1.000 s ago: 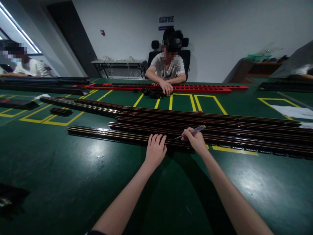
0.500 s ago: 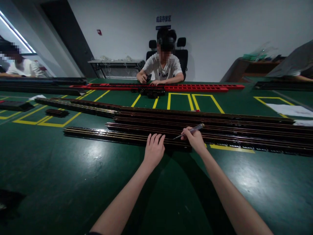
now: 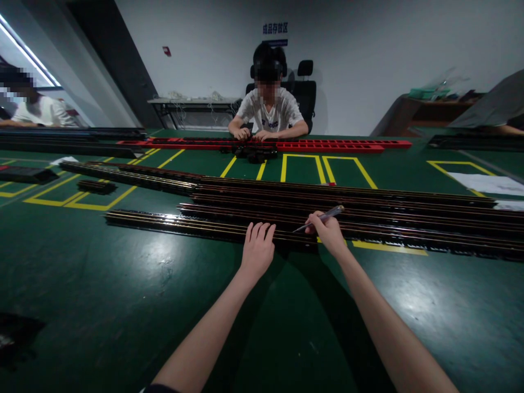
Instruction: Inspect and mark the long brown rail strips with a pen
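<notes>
My left hand (image 3: 258, 248) lies across the nearest long black strip (image 3: 176, 225), its fingers stretched out over the top; the thumb is mostly hidden. That strip has shiny brass-coloured lines along its length. Closed in a pen-like grip, my right hand (image 3: 327, 232) holds a slim screwdriver (image 3: 331, 213) with a greyish handle. The thin shaft slants down to the left, and its tip is close to the strip, right of my left fingers. Whether the tip touches it I cannot tell. More black strips (image 3: 393, 210) lie side by side just beyond both hands.
Yellow tape outlines (image 3: 303, 155) mark the green table (image 3: 123, 305). Across it, a co-worker (image 3: 268, 112) handles dark parts beside long red frames (image 3: 339, 146). A short black piece (image 3: 96, 186) lies at left, white paper (image 3: 487, 183) at right. Other people sit at both sides.
The nearest strip has shifted very slightly left, and the screwdriver tip sits a touch further right. My hands are nearly still. The co-worker opposite has moved their head and hands.
</notes>
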Motion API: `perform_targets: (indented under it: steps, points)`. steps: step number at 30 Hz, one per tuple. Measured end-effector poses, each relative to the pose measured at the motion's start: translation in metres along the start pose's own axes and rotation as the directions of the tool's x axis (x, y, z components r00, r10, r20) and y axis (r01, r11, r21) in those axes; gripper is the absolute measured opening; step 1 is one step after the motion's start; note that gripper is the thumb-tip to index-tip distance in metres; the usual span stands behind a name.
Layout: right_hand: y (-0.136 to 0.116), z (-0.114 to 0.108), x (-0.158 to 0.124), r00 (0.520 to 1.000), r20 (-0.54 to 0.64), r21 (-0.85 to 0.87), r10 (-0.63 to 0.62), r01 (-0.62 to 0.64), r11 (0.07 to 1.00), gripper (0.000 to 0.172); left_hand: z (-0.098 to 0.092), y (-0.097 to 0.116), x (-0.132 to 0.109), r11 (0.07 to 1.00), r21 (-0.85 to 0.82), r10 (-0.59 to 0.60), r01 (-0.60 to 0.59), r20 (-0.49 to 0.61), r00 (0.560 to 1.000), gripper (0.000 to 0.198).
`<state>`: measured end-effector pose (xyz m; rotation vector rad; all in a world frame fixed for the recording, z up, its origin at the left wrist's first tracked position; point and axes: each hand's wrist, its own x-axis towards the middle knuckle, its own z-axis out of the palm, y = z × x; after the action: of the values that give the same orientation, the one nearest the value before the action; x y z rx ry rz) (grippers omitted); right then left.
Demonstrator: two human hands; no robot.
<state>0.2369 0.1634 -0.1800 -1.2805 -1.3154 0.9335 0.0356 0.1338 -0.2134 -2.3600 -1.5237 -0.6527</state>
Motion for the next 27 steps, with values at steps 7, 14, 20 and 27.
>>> perform_targets:
  steps: [7, 14, 20, 27]
  points:
    - [0.0018, -0.0021, 0.0028, 0.999, -0.039, 0.036, 0.013, -0.012, 0.999, 0.029, -0.0010, -0.0005, -0.0002, 1.000, 0.007, 0.006, -0.006, 0.007, 1.000, 0.039]
    - [0.0035, -0.0071, 0.0029, 0.997, -0.069, 0.003, 0.018, -0.018, 1.000, 0.023, -0.0005, -0.0003, 0.0000, 1.000, 0.004, -0.002, 0.002, 0.013, 1.000, 0.040]
    - [0.0050, -0.0058, 0.0026, 0.997, -0.071, 0.025, -0.005, 0.007, 1.000, 0.026, -0.0007, 0.0012, 0.0007, 1.000, 0.003, -0.009, 0.009, 0.022, 1.000, 0.040]
    - [0.0097, -0.0052, 0.0060, 1.000, 0.017, 0.022, 0.015, -0.015, 1.000, 0.033, -0.0010, 0.0008, 0.0000, 0.999, 0.016, -0.050, 0.050, 0.023, 0.998, 0.041]
